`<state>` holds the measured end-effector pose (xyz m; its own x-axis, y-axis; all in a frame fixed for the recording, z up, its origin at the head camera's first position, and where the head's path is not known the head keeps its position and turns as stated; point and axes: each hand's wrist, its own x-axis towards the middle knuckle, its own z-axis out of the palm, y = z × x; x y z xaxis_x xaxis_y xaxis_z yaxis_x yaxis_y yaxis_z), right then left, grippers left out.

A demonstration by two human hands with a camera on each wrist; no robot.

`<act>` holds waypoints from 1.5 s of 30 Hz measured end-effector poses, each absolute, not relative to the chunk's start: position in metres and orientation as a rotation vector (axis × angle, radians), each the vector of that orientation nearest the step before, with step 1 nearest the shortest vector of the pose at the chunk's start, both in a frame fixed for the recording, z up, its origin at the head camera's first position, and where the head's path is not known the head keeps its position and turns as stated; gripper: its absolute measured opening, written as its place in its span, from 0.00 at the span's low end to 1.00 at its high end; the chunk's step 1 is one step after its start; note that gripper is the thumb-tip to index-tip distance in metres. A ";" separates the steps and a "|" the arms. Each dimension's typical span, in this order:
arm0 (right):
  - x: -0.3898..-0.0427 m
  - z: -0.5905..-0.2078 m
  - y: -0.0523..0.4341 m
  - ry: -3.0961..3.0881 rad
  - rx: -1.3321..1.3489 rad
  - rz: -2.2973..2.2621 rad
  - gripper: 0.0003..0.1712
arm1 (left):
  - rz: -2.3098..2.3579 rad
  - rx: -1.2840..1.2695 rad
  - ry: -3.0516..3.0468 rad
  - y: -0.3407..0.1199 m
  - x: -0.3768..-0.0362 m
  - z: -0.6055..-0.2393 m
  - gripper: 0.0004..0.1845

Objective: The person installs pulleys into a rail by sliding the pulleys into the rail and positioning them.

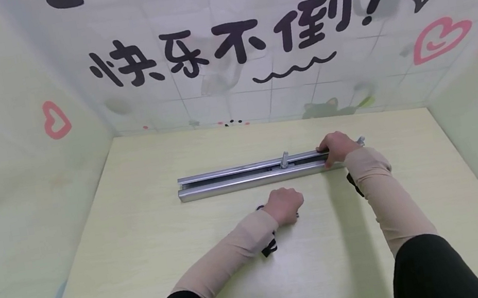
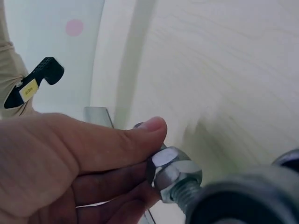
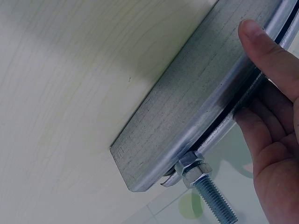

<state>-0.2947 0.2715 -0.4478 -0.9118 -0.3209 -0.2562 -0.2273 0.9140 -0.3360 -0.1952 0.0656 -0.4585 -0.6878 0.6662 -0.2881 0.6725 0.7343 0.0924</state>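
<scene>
A long steel channel rail (image 1: 235, 185) with a slot along its top lies across the table. My right hand (image 1: 336, 146) grips it near its right end, thumb (image 3: 261, 46) on one side and fingers curled on the other. Past that hand, a threaded bolt with two nuts (image 3: 194, 170) sticks out of the slot at the rail's end. Another bolt (image 1: 284, 160) stands in the slot near the middle. In front of the rail, my left hand (image 1: 283, 206) pinches a threaded bolt with hex nuts (image 2: 174, 172) between thumb and fingers. A blurred round metal part (image 2: 247, 198) adjoins its thread.
The pale wood-grain table (image 1: 145, 268) meets printed cloth walls (image 1: 226, 67) at the back and on both sides. Black wrist straps (image 1: 269, 244) hang under the sleeves. The rail lies nearer the table's back edge.
</scene>
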 end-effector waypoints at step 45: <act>-0.295 -0.450 0.272 2.781 -0.445 -0.428 0.32 | 0.845 0.999 2.462 -0.044 -0.183 -0.439 0.04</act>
<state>-0.2946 0.2724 -0.4496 -0.9096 -0.3421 -0.2358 -0.2552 0.9079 -0.3325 -0.1833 -0.0441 -0.4386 -0.6893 0.7182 -0.0950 0.5085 0.5730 0.6427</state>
